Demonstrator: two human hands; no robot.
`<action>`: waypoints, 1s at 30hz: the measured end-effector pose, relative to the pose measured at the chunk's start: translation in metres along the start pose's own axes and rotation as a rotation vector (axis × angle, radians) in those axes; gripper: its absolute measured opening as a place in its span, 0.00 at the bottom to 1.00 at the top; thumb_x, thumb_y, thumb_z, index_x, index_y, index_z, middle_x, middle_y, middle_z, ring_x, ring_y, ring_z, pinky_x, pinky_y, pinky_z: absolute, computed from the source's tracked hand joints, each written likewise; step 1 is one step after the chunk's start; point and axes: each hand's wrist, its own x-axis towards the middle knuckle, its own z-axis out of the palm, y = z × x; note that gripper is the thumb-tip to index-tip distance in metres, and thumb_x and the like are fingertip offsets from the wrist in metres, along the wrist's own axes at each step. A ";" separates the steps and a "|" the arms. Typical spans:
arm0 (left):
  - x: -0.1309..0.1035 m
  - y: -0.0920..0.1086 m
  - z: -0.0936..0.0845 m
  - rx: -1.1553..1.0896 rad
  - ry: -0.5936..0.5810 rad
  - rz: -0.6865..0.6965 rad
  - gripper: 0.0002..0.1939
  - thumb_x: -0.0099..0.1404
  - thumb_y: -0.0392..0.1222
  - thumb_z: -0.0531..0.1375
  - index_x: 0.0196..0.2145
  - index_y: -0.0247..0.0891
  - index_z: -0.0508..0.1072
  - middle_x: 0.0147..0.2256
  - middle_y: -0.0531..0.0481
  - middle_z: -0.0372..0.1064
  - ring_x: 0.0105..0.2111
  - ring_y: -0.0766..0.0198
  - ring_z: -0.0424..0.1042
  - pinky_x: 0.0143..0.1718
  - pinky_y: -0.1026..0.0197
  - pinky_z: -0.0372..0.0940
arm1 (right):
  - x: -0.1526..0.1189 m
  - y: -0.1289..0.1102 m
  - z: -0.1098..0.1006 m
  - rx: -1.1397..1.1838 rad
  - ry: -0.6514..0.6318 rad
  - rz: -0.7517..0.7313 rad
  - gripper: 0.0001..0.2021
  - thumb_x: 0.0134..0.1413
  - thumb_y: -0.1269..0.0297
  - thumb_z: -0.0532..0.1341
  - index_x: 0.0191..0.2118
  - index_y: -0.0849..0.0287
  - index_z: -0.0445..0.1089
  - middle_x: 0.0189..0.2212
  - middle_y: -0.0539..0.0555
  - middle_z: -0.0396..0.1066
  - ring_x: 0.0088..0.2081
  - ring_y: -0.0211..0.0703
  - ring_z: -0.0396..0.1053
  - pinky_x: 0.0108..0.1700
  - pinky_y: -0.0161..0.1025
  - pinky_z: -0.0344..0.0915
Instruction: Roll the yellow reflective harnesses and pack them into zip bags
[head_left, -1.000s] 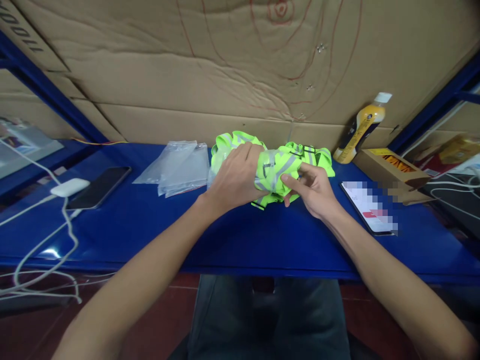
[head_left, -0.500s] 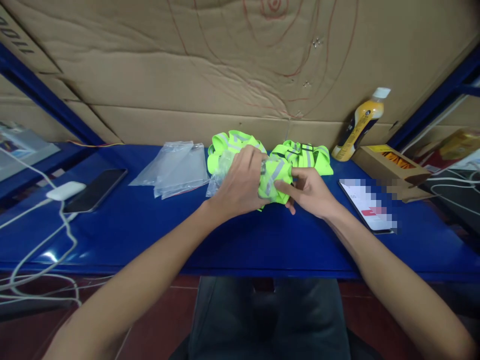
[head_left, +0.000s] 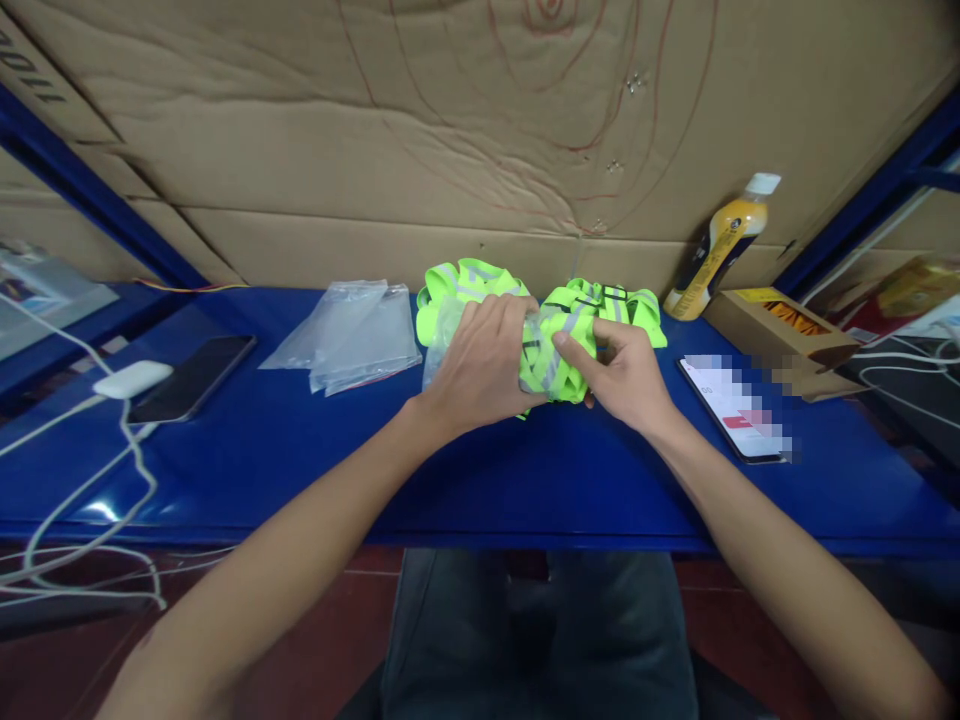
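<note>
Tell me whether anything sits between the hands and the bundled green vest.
Nothing visible does. The left hand is wrapped over the folded vest and a clear bag, and the right hand pinches the vest's right side directly.

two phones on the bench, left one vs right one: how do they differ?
The left phone has a dark screen; the right phone has a lit, white screen. The left phone lies beside a white charger block with cables; the right phone lies beside a cardboard box. The left phone sits farther from the left hand than the right phone does from the right hand. Both lie flat, face up, on the blue bench.
</note>
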 end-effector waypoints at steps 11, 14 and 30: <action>-0.002 0.014 0.003 0.097 -0.094 0.074 0.36 0.58 0.53 0.69 0.58 0.33 0.65 0.50 0.33 0.72 0.51 0.36 0.70 0.54 0.40 0.63 | -0.001 0.006 0.008 -0.182 -0.011 -0.131 0.15 0.58 0.58 0.68 0.25 0.59 0.69 0.18 0.45 0.58 0.22 0.32 0.53 0.23 0.35 0.49; 0.001 0.014 0.001 0.107 -0.088 0.077 0.37 0.62 0.58 0.68 0.59 0.31 0.65 0.50 0.32 0.72 0.50 0.35 0.70 0.53 0.39 0.64 | -0.001 0.000 0.008 -0.112 -0.031 -0.124 0.15 0.58 0.58 0.69 0.26 0.58 0.68 0.20 0.45 0.59 0.23 0.33 0.55 0.25 0.35 0.52; 0.001 0.012 0.001 0.165 -0.084 0.036 0.32 0.58 0.48 0.67 0.58 0.30 0.69 0.48 0.34 0.76 0.49 0.39 0.75 0.53 0.42 0.67 | -0.003 0.009 0.025 -0.091 -0.117 -0.219 0.08 0.49 0.74 0.60 0.26 0.59 0.76 0.31 0.52 0.74 0.35 0.41 0.72 0.39 0.39 0.68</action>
